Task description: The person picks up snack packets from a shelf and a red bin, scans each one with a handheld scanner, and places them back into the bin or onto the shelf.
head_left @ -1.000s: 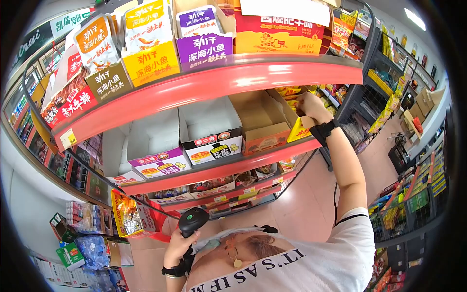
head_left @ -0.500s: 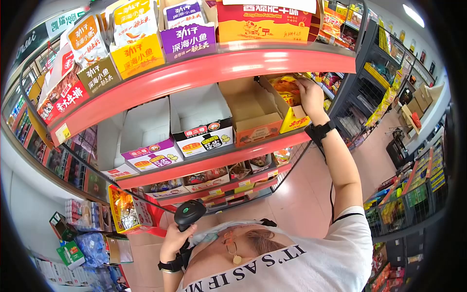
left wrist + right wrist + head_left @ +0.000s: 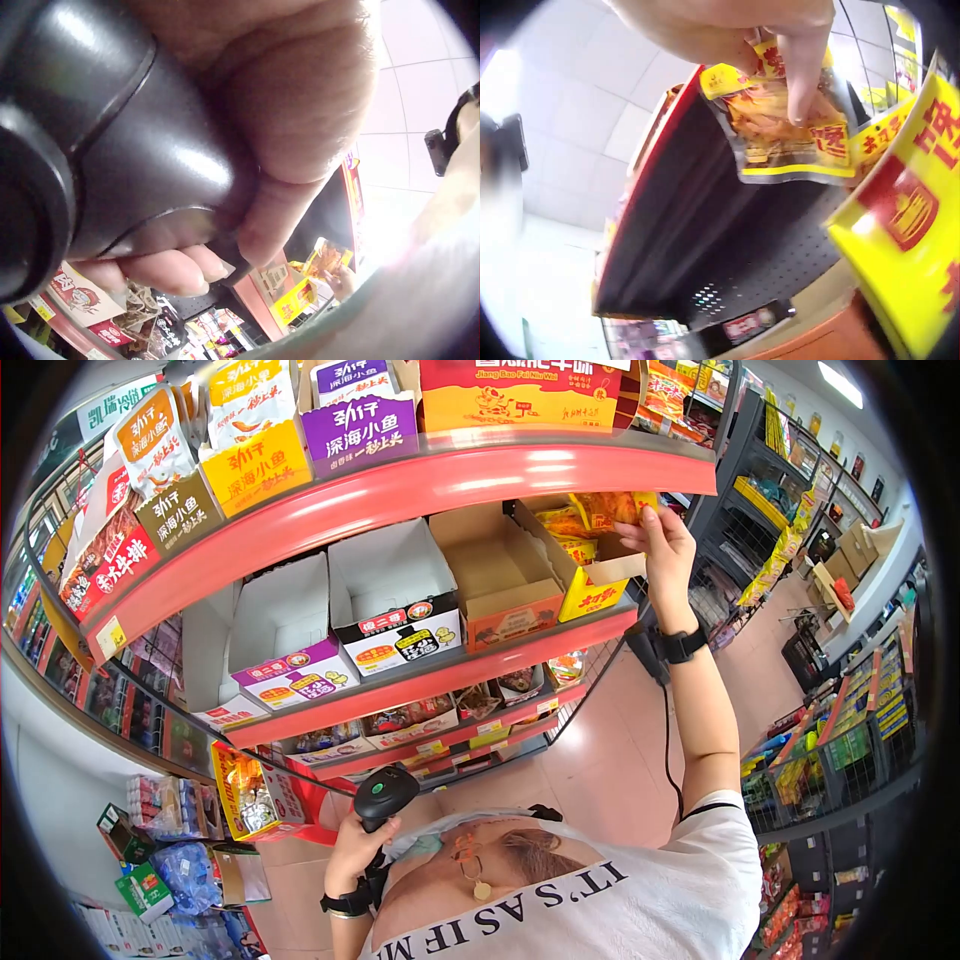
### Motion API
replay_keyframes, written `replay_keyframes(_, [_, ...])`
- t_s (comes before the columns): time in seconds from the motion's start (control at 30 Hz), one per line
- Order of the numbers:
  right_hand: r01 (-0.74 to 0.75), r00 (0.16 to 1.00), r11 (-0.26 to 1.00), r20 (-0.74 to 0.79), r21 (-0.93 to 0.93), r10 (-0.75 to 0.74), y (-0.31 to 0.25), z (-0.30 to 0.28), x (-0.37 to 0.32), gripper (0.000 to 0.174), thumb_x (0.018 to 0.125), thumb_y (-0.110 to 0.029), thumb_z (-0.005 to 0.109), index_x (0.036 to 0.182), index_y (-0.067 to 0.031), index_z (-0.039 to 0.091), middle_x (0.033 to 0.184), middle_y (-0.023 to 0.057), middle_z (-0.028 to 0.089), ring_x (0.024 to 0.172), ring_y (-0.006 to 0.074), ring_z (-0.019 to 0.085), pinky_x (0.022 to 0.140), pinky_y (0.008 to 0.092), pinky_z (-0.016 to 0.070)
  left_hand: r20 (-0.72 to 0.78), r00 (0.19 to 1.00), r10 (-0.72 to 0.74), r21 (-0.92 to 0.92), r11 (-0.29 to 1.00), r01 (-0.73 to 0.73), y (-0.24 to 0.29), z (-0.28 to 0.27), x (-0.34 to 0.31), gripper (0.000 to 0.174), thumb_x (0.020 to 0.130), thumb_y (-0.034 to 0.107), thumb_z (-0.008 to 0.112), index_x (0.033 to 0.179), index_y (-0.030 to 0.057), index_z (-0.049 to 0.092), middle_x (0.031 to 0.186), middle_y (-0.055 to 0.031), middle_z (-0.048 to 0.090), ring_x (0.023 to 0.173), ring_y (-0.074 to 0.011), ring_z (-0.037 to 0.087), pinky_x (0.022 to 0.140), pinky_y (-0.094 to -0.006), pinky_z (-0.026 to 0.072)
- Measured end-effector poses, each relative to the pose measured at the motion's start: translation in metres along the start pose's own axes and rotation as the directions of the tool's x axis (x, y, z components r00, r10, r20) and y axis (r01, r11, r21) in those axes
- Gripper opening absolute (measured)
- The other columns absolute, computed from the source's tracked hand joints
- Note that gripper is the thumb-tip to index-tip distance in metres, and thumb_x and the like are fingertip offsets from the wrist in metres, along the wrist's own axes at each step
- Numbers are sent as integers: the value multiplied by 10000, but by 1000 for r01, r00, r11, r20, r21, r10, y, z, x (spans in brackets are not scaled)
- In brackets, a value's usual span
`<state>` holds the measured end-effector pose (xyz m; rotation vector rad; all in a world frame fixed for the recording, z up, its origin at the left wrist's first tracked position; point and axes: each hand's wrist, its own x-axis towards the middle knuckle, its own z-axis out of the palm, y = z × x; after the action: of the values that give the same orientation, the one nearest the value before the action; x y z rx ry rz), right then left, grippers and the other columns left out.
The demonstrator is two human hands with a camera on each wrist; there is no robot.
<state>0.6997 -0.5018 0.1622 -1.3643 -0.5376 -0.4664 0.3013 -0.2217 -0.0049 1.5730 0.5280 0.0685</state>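
Note:
My right hand (image 3: pixel 660 550) pinches a yellow snack packet (image 3: pixel 780 124) between thumb and fingers. In the right wrist view the packet has a clear window with orange-brown food behind it. It is raised over a yellow display box (image 3: pixel 590 596) at the right end of the middle shelf, where more yellow packets (image 3: pixel 575 548) lie. Down by my waist, my left hand (image 3: pixel 352 850) grips a black handheld barcode scanner (image 3: pixel 386 797). Close up in the left wrist view, fingers and thumb wrap round the scanner handle (image 3: pixel 157 165).
Left of the yellow box stand open cartons: a brown one (image 3: pixel 495 555), a black-and-white one (image 3: pixel 393 585) and a purple-and-white one (image 3: pixel 285 630). The upper shelf's red edge (image 3: pixel 420 495) runs above them, bearing boxes of snack pouches. A wire rack (image 3: pixel 730 530) stands to the right.
My right hand has come up out of the yellow box with a packet in its fingers. The left hand keeps its grip on the scanner. The shelf has shifted left and up in view.

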Motion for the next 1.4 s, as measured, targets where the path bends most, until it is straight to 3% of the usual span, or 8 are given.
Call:
replay_keyframes(0.07, [-87,994,981,78,172,75,-16,7,-18,188,938,-149,504,1012,14,562,906,71,617,814,202,670,636,236,543,-8,1000,-8,-10,1000,8,2,2,-2,389,762,96,716,1073,31,490,823,-32,579,599,-98,555,531,-246,473])
replay_keyframes(0.13, [-159,973,966,197,203,119,-25,13,-38,201,946,-152,485,1023,16,565,995,97,617,891,225,655,715,276,549,-73,997,30,-56,998,-34,3,5,-3,188,784,149,712,879,23,610,714,11,591,581,-62,525,534,-218,426])
replay_keyframes(0.2, [-57,961,985,275,161,10,-39,25,-64,196,933,-94,474,1044,16,592,1098,138,606,966,244,629,758,308,537,-74,997,-12,-50,999,9,1,1,-4,186,782,149,714,877,27,611,708,15,589,576,-60,524,530,-217,425])
replay_keyframes(0.27, [402,839,910,437,-99,-323,-38,26,-83,237,850,8,504,1050,-4,630,1179,164,577,1029,276,600,801,328,518,-94,994,-64,-49,997,59,-3,-5,-6,184,780,149,716,875,30,612,701,18,586,571,-59,522,526,-216,425])
replay_keyframes(0.43, [712,474,702,717,28,-510,-42,67,-138,371,683,68,593,1031,-44,656,1197,167,559,942,310,623,736,311,528,-149,987,-52,-95,995,38,0,-19,-19,174,781,157,713,853,41,606,672,29,564,564,-54,517,513,-216,414])
replay_keyframes(0.7, [520,384,841,839,147,-385,-2,133,-210,445,685,53,623,1118,-41,594,1242,136,531,923,277,619,692,327,524,-284,959,-21,-90,996,-5,8,-34,-64,209,787,177,714,891,31,606,689,25,571,586,-52,513,523,-221,417])
replay_keyframes(0.9, [478,221,842,893,251,-391,3,191,-258,397,769,-47,603,1160,-9,545,1277,122,488,1033,286,567,808,362,490,-219,974,-60,-55,997,49,8,-47,-93,414,790,200,717,1126,3,577,981,-34,624,877,-89,517,791,-271,447])
replay_keyframes(1.4, [342,141,874,901,345,-411,-17,313,-337,424,741,7,616,1159,-5,544,1307,124,463,1053,279,560,815,342,492,-290,952,-101,-103,992,74,-18,-142,-131,374,794,254,716,1056,11,605,783,14,580,677,-74,468,614,-245,424])
